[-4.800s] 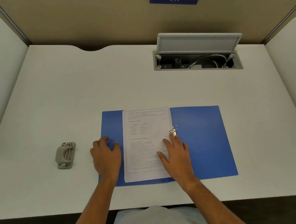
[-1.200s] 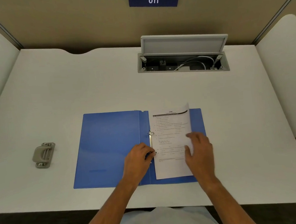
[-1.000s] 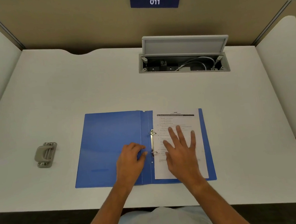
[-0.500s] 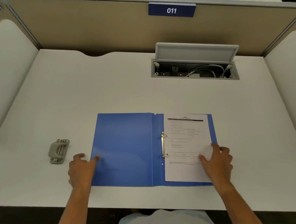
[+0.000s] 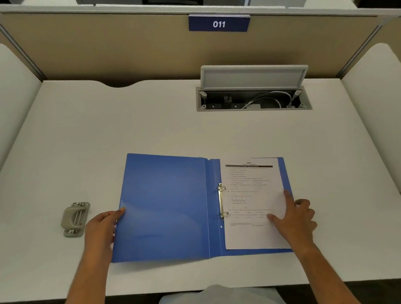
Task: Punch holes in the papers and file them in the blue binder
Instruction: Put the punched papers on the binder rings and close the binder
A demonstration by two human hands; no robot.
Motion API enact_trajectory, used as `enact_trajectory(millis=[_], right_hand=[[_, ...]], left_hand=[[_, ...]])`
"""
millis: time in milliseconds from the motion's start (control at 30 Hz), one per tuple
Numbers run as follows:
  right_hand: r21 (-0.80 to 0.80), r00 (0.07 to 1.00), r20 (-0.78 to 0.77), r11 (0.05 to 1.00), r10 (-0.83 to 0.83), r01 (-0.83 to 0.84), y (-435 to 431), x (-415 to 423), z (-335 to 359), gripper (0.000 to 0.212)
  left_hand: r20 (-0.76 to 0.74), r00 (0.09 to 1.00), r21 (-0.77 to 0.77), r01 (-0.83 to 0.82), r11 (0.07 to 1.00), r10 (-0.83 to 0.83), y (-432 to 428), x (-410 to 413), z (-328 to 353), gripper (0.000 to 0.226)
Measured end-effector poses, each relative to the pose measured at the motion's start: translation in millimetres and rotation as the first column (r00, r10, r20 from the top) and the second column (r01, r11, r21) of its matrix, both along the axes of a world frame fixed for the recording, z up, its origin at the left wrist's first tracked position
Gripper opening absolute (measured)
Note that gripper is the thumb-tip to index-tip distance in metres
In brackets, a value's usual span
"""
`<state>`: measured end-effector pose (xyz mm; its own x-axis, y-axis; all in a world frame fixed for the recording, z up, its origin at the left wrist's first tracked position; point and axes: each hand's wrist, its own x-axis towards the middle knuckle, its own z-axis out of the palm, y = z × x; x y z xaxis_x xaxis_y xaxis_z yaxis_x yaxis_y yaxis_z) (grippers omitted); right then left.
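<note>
Reading the head cam: blue binder (image 5: 165,205) is lying open on the white desk (image 5: 142,123), close to the front edge. Papers (image 5: 252,203) are sitting on its right half, left margin right up against the metal ring clip (image 5: 221,201). I can't tell whether the rings are passing through the holes.

Left hand (image 5: 101,229) is pinching the outer edge of the left cover, one fingertip on top and the rest of the fingers hidden behind the cover. That edge is looking slightly raised off the desk.

Right hand (image 5: 293,219) is resting on the papers' right edge and holding nothing. Index finger and thumb are lying straight on the sheet, and the other fingers are hanging off past the binder.

Hole punch (image 5: 75,219) is sitting just left of the left hand, not touching it. Cable box (image 5: 253,96) is standing lid-up at the back, under the 011 sign (image 5: 219,23).
</note>
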<state>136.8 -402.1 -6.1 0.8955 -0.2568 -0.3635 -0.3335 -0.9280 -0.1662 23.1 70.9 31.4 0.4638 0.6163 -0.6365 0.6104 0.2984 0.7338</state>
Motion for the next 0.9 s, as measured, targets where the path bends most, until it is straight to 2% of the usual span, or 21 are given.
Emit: enact_trajectory(millis=[67,133,300,400,500,600,700,900], right_hand=[[-0.061,0.993,0.016,0.991,0.121,-0.12,1,-5,-6,0.085],[-0.056,0.988,0.019,0.987,0.153,-0.151,3,-9,-9,0.078],[0.03,0.996,0.085,0.999,0.037,-0.04,4,-11,-11,0.071],[0.188,0.99,0.11,0.98,-0.085,0.063,0,-7,-7,0.061],[0.345,0.975,0.096,0.926,-0.198,0.154,-10,1,-4,0.054],[0.514,0.951,0.093,0.832,-0.296,0.209,-23,7,-1,0.047],[0.653,0.91,0.028,0.697,-0.414,0.297,-33,12,8,0.042],[0.801,0.827,-0.218,0.389,-0.518,0.455,-53,17,22,0.039]], left_hand=[[0.105,0.994,-0.062,0.043,0.997,-0.036,1,1,18,0.023],[0.203,0.977,-0.149,0.102,0.984,-0.07,-5,3,38,0.01],[0.438,0.897,-0.303,0.205,0.931,-0.055,-52,15,82,0.033],[0.509,0.855,-0.266,0.268,0.926,-0.101,-88,22,92,0.037],[0.558,0.766,-0.062,0.424,0.904,-0.321,-124,32,88,0.026],[0.531,0.675,0.129,0.533,0.836,-0.513,-155,40,78,0.037],[0.448,0.584,0.268,0.634,0.725,-0.676,-182,46,63,0.045],[0.172,0.507,0.387,0.754,0.531,-0.845,-208,51,15,0.073]])
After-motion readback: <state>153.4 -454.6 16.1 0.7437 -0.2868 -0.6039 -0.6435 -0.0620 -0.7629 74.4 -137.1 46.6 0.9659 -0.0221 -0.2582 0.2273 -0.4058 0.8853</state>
